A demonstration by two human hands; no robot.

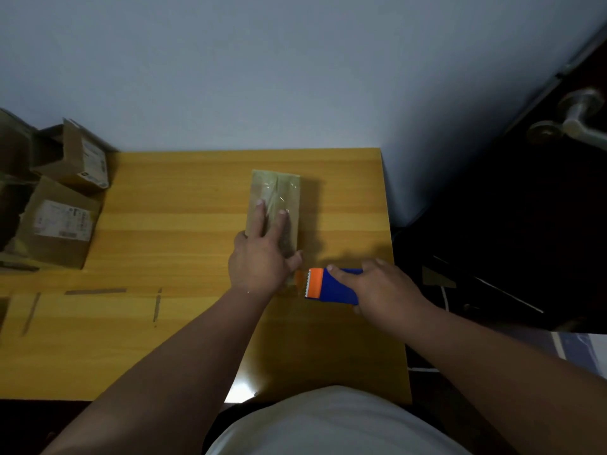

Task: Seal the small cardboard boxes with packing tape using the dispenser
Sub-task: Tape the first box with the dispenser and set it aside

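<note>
One small cardboard box [275,205], long and narrow with a flat top, lay on the smooth yellow wood-grain bench [184,205], right of centre and well back from the near edge. A strip of clear, glossy tape [272,195] ran lengthwise over its top seam, wrinkled and catching the light.

The left hand [259,257] lay flat on the box's near half, fingers straight and spread, pressing down; its thumb reached toward the box's near right corner. The right hand [381,290] had its grip closed around the tape dispenser [328,286], a blue plastic body with an orange front and a toothed cutting edge. The dispenser sat just beside the box's near end, its toothed edge facing the left hand. Whether it touched the box could not be told.

The bench's right edge ran close to the right hand, with dark floor beyond it. Bare bench lay between the box and the left side, and in front toward the person.

At the far left stood at least two more brown cardboard boxes: one with open flaps [77,159] stacked above a closed one [59,224], each with a white printed label. Three short dark strips [95,291] lay on the bench near the left front.
</note>
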